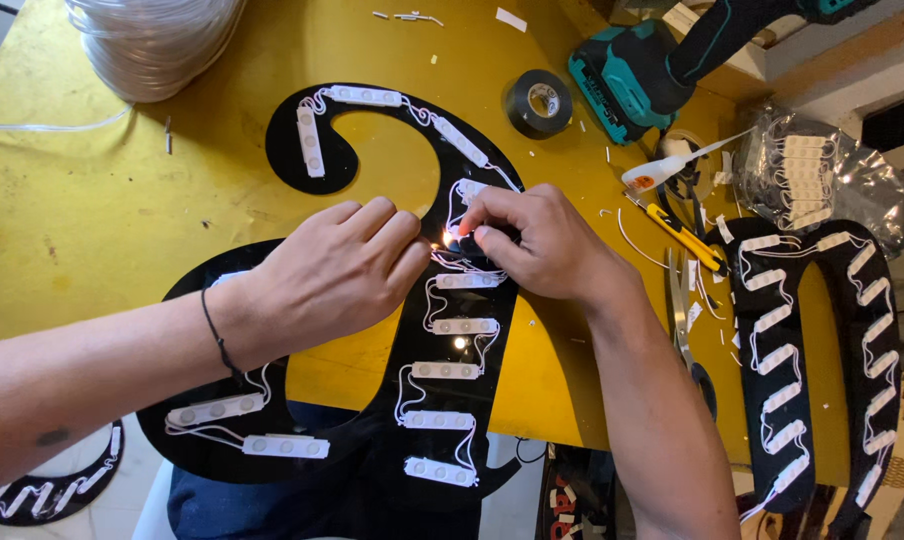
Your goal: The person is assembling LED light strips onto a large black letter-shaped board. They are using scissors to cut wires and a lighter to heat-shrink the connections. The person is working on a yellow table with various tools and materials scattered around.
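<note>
Nearest the camera, the lower end of a large black curved panel (442, 420) hangs over the edge of the yellow table (92, 200). Rows of white light modules (444, 370) run up this panel, joined by thin white wires (427, 300).

Just above the panel's middle the two hands meet. The left hand (322, 280) lies knuckles up across the panel, fingers curled together with their tips pressed down at the wires. A dark cord band (217, 335) circles its wrist. The right hand (532, 240) comes in from the panel's right side, its thumb and first fingers pinched on a wire. What else it grips cannot be told. A small flame (446, 238) burns between the two sets of fingertips, touching the wires, directly above a module.

To the right of the panel, a second black panel (772, 350) lies on the table, also lined with white modules. Between the two panels lie a yellow utility knife (684, 235) and a white tube with an orange tip (662, 172).

Farther up, beyond the panel's top curl, sits a roll of black tape (539, 103). A teal cordless drill (652, 65) rests to the right of it, and a clear bag of spare modules (822, 175) lies further right. At the far left of the panel's top, a coil of clear tubing (152, 40) sits on the table.
</note>
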